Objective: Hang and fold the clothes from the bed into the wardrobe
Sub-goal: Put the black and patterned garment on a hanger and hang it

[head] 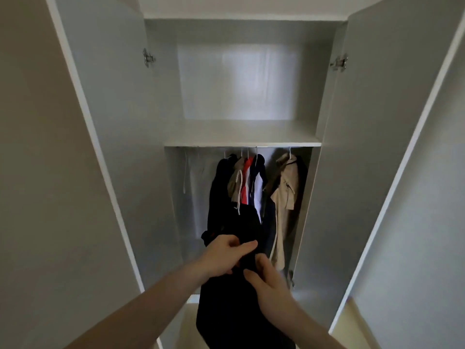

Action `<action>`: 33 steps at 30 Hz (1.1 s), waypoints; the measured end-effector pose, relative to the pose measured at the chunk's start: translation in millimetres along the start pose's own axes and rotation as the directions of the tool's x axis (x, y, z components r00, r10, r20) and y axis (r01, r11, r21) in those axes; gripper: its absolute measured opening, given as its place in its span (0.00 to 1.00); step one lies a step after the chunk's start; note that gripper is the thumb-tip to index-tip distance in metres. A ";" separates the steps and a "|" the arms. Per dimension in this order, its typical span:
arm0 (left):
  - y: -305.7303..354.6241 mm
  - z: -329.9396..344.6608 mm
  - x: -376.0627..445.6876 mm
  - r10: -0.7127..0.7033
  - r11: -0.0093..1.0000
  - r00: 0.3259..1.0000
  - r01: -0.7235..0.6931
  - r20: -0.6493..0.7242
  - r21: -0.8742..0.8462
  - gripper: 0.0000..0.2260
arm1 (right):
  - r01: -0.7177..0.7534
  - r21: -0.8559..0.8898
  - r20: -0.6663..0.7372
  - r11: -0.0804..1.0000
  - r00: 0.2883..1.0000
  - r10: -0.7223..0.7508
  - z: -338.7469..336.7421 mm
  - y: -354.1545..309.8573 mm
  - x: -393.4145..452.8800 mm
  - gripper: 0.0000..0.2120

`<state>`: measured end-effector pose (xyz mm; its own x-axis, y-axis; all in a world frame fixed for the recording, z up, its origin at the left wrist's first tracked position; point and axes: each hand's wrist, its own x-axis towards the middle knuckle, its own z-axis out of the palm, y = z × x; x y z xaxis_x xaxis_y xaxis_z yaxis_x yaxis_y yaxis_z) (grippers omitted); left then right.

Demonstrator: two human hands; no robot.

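I face an open white wardrobe point(241, 141). A black garment point(226, 311) hangs down in front of me from the rail area, its upper part at the left of the hung clothes. My left hand point(224, 255) pinches its fabric from the left and my right hand point(266, 280) grips it from the right, both at mid height. Behind it on white hangers hang a grey hoodie with white cords point(236, 182), a red, white and navy top point(254, 182) and a beige coat point(284, 197).
Both wardrobe doors stand wide open, the left door point(105, 122) and the right door point(377, 134). An upper shelf compartment point(236, 81) sits above the rail. The left part of the hanging space point(191, 192) holds only a dangling white cord.
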<state>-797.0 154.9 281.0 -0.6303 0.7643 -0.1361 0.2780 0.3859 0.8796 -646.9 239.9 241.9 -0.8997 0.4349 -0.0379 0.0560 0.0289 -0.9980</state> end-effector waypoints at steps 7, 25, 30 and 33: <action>-6.4 -17.3 79.3 0.005 1.000 0.965 -0.006 -0.260 -0.005 0.17 | 0.012 -0.170 0.309 0.985 0.950 0.042 -37.4 -7.7 92.4 0.16; -113.7 -125.9 233.8 -0.096 0.981 0.920 0.152 -0.380 0.120 0.10 | 0.135 -0.716 0.268 0.685 0.959 0.091 -89.4 25.8 411.2 0.17; -139.2 -151.9 258.7 -0.151 0.973 0.908 0.206 -0.392 0.104 0.12 | 0.163 -0.817 0.246 0.554 0.966 0.078 -69.1 34.1 508.0 0.29; -143.0 -160.4 266.2 -0.157 0.971 0.892 0.218 -0.424 0.097 0.12 | 0.218 -0.874 0.284 0.435 0.954 0.093 -51.8 41.1 557.8 0.38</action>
<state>-1120.9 220.3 192.0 -0.9132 0.4020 -0.0666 0.2034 0.5914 0.7803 -1124.0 530.3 182.3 -0.9763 0.1621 -0.1437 0.2070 0.8937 -0.3980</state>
